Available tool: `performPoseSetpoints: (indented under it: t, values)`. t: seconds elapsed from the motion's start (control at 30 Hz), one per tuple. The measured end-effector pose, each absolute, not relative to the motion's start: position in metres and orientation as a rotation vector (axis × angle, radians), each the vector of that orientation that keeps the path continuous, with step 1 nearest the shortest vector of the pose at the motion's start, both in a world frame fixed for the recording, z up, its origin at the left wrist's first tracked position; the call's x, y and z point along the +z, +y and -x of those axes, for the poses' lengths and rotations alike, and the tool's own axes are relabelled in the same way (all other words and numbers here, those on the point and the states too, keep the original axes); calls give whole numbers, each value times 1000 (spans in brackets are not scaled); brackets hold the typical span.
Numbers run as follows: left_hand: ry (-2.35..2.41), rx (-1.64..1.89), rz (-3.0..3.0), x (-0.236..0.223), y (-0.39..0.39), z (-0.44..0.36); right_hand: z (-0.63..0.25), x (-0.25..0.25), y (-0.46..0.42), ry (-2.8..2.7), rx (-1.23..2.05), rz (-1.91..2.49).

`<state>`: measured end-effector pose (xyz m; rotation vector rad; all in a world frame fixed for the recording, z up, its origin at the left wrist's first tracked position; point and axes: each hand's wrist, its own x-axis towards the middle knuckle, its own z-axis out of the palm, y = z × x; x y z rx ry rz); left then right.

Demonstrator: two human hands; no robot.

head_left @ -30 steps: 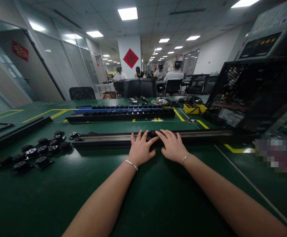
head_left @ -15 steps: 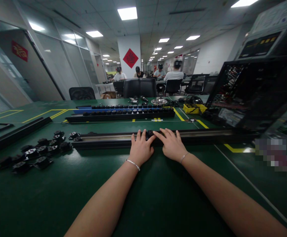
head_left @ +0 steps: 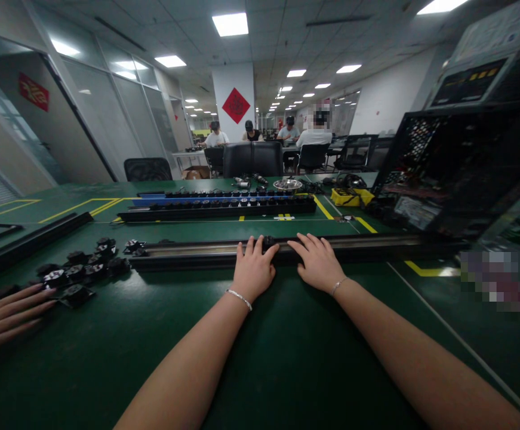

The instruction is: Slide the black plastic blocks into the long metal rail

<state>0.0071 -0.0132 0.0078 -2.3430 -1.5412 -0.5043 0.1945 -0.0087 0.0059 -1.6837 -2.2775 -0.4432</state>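
A long black rail (head_left: 188,258) with a lighter channel along its middle lies across the green table. My left hand (head_left: 253,272) rests on it with the fingers apart, beside a small black part (head_left: 268,240) sitting in the channel. My left fingers partly cover that part, so I cannot tell how it is seated. To the right, my right hand (head_left: 319,266) lies over the rail with its fingers outstretched, holding nothing and apart from the small part. Several loose black parts (head_left: 95,272) are scattered by the rail's left end.
Another person's hand (head_left: 6,319) reaches in from the left to the loose parts. Behind lie a filled black rail (head_left: 215,210) and a blue strip (head_left: 150,200). A yellow tray (head_left: 351,197) and an open computer case (head_left: 457,167) stand at right.
My right hand has moved slightly right, away from the small black part and my left hand. Another person's hand has come in from the left onto the loose parts.
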Motion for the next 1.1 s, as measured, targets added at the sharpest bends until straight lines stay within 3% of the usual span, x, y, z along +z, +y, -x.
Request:
performPoseSetpoints:
  t: [1.1]
  values:
    - [-1706, -398, 2258, 12, -18, 3, -191, 2, -9, -2183, -488, 1648]
